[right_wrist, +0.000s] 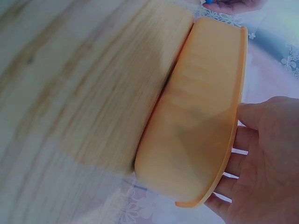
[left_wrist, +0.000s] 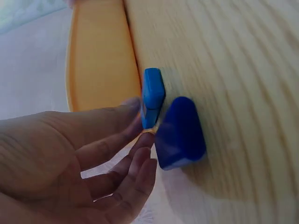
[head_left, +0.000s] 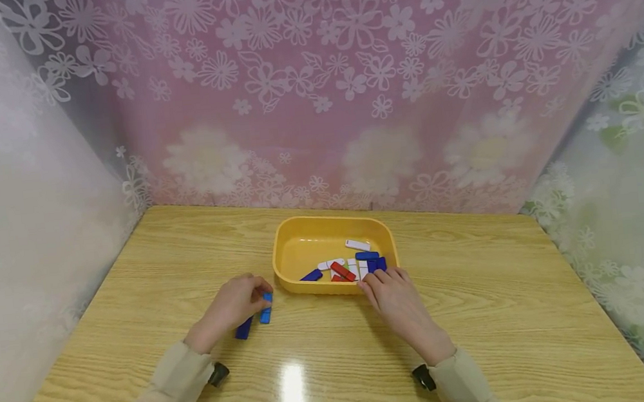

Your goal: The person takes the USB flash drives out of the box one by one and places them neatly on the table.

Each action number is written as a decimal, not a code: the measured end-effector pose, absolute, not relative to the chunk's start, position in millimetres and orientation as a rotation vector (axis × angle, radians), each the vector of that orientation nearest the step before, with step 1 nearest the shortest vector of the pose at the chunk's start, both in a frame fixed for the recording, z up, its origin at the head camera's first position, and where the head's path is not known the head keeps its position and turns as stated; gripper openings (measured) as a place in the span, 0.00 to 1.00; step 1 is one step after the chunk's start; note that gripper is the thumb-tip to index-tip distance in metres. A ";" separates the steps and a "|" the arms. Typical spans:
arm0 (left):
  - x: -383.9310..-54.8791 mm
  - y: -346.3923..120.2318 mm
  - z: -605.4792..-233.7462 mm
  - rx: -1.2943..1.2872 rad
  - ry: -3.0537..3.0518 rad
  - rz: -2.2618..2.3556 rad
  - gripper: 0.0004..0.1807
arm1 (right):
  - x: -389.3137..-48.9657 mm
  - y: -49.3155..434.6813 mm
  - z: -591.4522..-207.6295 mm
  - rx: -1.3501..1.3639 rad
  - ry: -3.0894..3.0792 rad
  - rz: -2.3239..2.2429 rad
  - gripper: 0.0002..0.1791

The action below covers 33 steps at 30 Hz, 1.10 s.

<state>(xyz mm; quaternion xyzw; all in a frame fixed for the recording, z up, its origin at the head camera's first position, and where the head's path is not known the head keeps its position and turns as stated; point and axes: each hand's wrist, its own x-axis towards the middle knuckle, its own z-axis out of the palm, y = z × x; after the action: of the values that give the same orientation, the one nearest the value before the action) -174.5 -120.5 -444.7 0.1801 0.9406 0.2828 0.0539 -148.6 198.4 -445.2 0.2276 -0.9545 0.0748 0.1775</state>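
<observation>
My left hand [head_left: 238, 299] pinches a light blue USB stick [head_left: 266, 308] between thumb and fingers at its far end, beside the tray's front left corner. A dark blue USB stick [left_wrist: 182, 135] lies on the table just by it, partly under the hand in the head view. My right hand [head_left: 392, 301] is at the front right rim of the yellow tray [right_wrist: 196, 102]. Its thumb meets the rim and its fingers reach over behind it, fingertips hidden in the right wrist view. Close to those fingers inside are dark blue sticks [head_left: 376, 265].
Inside the tray, several white, red and blue sticks lie mostly toward the front and right, among them a red one [head_left: 343, 271] and a white one [head_left: 358, 245]. The wooden table [head_left: 484, 315] runs back to a pink flowered curtain [head_left: 312, 98].
</observation>
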 end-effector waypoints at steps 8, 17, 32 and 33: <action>-170.2 -124.6 -446.2 0.574 2.863 0.797 0.15 | -148.8 197.2 -443.5 0.640 -2.677 0.205 0.12; -158.7 -135.3 -444.2 0.581 2.804 0.844 0.15 | -148.6 196.2 -442.4 0.622 -2.717 0.202 0.12; -149.5 -143.8 -446.5 0.689 2.826 0.848 0.16 | -147.7 197.0 -443.4 0.653 -2.675 0.206 0.12; -149.0 -144.1 -446.6 0.691 2.827 0.847 0.16 | -147.7 197.1 -443.7 0.653 -2.675 0.206 0.12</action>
<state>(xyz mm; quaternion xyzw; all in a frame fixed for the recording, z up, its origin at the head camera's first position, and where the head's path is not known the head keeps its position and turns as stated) -149.0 -144.1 -446.6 0.2275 0.9313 0.2790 0.0552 -147.7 197.1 -443.7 0.2320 -0.9514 0.0732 0.1889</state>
